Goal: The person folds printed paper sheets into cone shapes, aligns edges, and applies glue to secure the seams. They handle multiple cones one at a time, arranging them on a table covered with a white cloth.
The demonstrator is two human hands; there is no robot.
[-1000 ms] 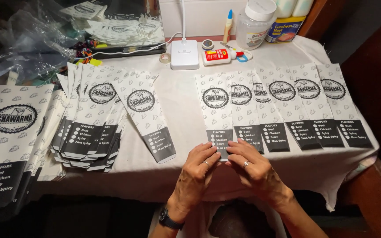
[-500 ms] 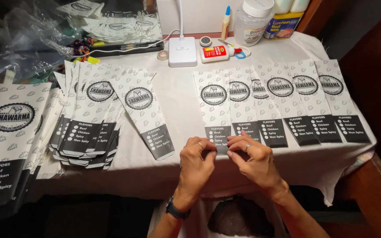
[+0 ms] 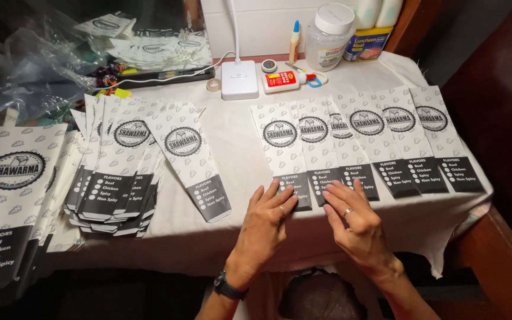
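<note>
Both hands have spread flat since a half-second earlier, fingers no longer pinched together; the left hand (image 3: 266,220) presses, open-palmed, the dark lower end of the leftmost paper sleeve (image 3: 284,151), the right hand (image 3: 355,218) the neighbouring sleeve (image 3: 317,148), neither gripping anything; each sleeve's long axis runs straight up the frame from the fingertips across the worktop (image 3: 235,127); a glue bottle (image 3: 282,81) lies beyond, upper centre.
</note>
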